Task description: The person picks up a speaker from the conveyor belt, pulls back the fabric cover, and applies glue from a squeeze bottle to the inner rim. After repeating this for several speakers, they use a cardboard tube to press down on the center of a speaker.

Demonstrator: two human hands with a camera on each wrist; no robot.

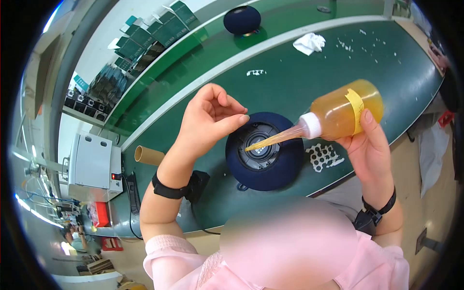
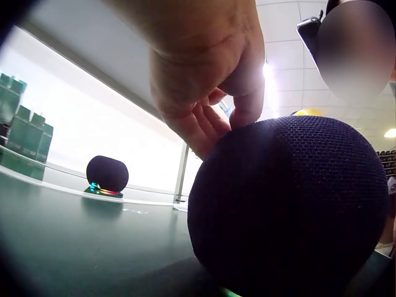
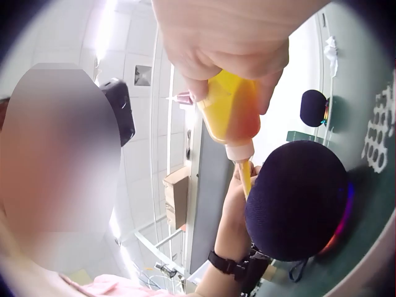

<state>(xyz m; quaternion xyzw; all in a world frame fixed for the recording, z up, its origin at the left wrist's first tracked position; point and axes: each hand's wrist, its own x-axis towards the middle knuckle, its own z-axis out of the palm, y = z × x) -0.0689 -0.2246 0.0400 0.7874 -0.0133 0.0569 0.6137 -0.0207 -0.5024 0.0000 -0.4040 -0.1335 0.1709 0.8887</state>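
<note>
A round speaker (image 1: 285, 169) in dark blue fabric sits on the green bench with its open top facing up, showing a black ring with screw holes around a central disc. My right hand (image 1: 369, 154) grips a squeeze bottle (image 1: 333, 113) of amber liquid, tilted so its long nozzle (image 1: 270, 140) points down into that opening. Yellow tape is stuck to the bottle's side. At the speaker's upper left rim is my left hand (image 1: 205, 121), fingers loosely bent and thumb tip at the edge. The left wrist view shows this hand (image 2: 204, 74) over the speaker's top (image 2: 297, 198).
Another dark speaker (image 1: 242, 20) stands on the back ledge, lights glowing beneath it. Crumpled white tissue (image 1: 309, 43), a perforated white scrap (image 1: 325, 158) and small flecks lie on the bench (image 1: 208, 193). A cardboard tube (image 1: 149, 155) and white box-shaped device (image 1: 94, 162) stand left.
</note>
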